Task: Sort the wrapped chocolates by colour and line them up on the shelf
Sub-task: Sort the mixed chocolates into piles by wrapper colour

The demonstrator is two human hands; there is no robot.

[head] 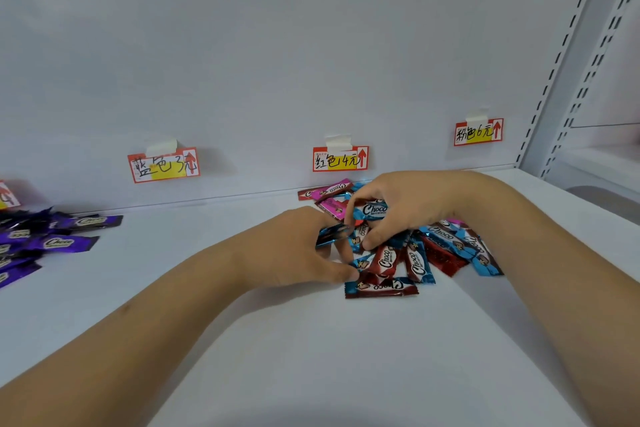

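Pinched between my left hand's (298, 246) thumb and curled fingers is a blue chocolate (331, 233), held just above the shelf (311, 357) at the near-left edge of the mixed pile (408, 253). My right hand (408, 204) is curled over the top of that pile and grips a second blue bar (374, 210), its Choco logo facing me between my thumb and fingers. Both hands are close together, almost touching, over the heap.

That heap lies on the white shelf right under the red tag (340, 158) on the back wall. It mixes red bars (382, 262), blue ones (453, 241) and pink ones (330, 190), overlapping at all angles; the pink ones sit mostly at the back, against the wall. One dark red bar (381, 287) lies flat at the near edge of the heap, logo upside down to me.

Far to my left a group of purple bars (55, 242) lies loosely piled near the wall, well apart from the mixed heap. The blue tag (163, 165) hangs on the wall between those two groups, and the pink tag (479, 132) is off to the right, near the slotted upright (568, 55).
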